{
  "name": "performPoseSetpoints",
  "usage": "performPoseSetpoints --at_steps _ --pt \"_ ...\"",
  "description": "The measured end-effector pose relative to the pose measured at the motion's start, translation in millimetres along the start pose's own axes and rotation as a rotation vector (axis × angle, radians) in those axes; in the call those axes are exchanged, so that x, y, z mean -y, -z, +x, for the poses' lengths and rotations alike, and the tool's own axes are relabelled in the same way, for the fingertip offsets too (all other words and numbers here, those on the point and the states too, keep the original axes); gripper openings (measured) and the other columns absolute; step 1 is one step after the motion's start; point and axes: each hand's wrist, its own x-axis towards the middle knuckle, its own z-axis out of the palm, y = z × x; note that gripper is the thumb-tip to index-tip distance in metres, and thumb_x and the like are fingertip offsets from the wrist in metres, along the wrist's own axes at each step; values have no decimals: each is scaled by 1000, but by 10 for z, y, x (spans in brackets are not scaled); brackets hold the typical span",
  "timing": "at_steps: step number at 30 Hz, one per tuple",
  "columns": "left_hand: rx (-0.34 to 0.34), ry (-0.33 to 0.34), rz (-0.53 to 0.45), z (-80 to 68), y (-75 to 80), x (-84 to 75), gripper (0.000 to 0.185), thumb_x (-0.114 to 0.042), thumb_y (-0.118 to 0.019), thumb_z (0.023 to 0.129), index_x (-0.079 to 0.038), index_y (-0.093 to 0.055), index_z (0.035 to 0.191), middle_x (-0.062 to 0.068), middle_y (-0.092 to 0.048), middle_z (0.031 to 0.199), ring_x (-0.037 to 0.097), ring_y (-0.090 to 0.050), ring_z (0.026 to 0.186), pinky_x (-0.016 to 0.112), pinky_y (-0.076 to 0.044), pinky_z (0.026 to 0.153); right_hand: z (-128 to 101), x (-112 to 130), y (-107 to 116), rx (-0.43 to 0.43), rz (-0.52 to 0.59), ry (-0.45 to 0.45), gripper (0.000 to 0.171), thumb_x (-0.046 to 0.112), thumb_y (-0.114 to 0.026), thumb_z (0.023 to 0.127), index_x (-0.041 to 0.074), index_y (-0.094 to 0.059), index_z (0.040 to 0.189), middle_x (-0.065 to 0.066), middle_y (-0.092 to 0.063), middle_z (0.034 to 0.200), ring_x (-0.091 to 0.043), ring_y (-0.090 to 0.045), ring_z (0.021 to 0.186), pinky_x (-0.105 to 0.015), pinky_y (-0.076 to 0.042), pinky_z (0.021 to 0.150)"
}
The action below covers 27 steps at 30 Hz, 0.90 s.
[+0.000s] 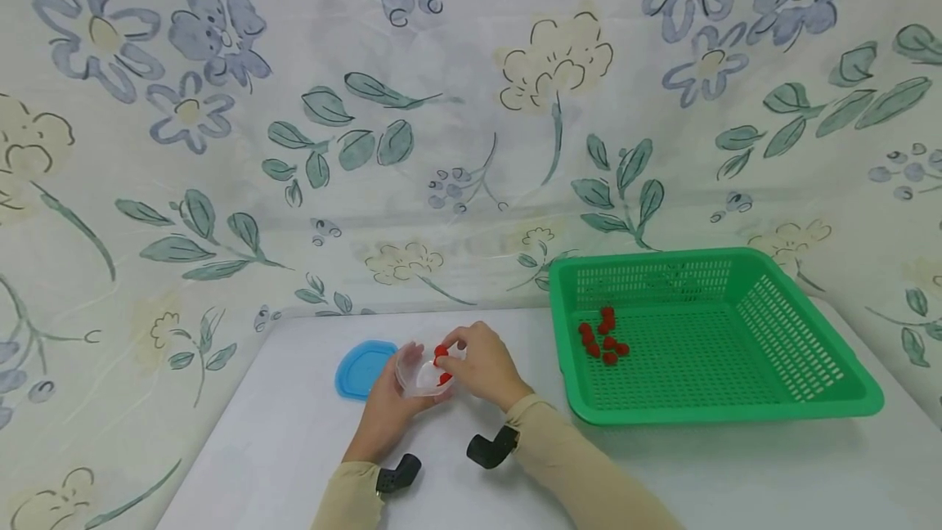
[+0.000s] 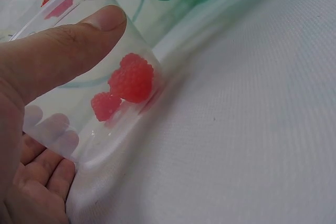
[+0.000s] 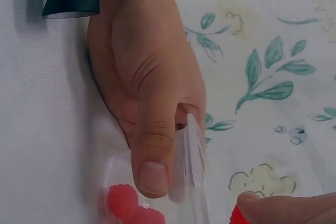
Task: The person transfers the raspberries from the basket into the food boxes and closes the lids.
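Left hand (image 1: 386,411) is gripping the clear cup (image 1: 421,373) beside the green basket (image 1: 846,399); right hand (image 1: 482,366) is pinching, apparently, a raspberry (image 1: 441,351) over it.

Both arms at the bottom middle wear beige sleeves (image 1: 567,452), each with a chunky black wrist camera (image 1: 491,447) strapped on at the cuff.

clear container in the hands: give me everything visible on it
The clear plastic container is a small, thin-walled tub with a rolled rim, lid off. It is tipped on its side low over the white table. The left hand grips it, thumb on the wall. Two red raspberries lie inside. The right hand pinches another raspberry at the mouth. A blue lid lies beside it.
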Motion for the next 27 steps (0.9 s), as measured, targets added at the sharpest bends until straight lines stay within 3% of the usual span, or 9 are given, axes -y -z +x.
performPoseSetpoints --at_steps 13,27 --pt "7 1 33 1 1 -4 98 -33 -90 76 -12 -34 153 10 -45 154 35 -35 144 60 -34 112 39 17 -111 17 -106 10 21 24 -79 89 10 -76 104 -5 -60 96 -16 -55 85 -23 -53 72" --pt "15 3 -1 -9 -4 9 96 -34 -88 77 -15 -33 154 9 -45 154 33 -36 143 59 -31 114 -12 78 -18 40 -40 -6 21 23 -77 89 13 -74 108 -7 -61 104 -16 -57 90 -18 -53 66"
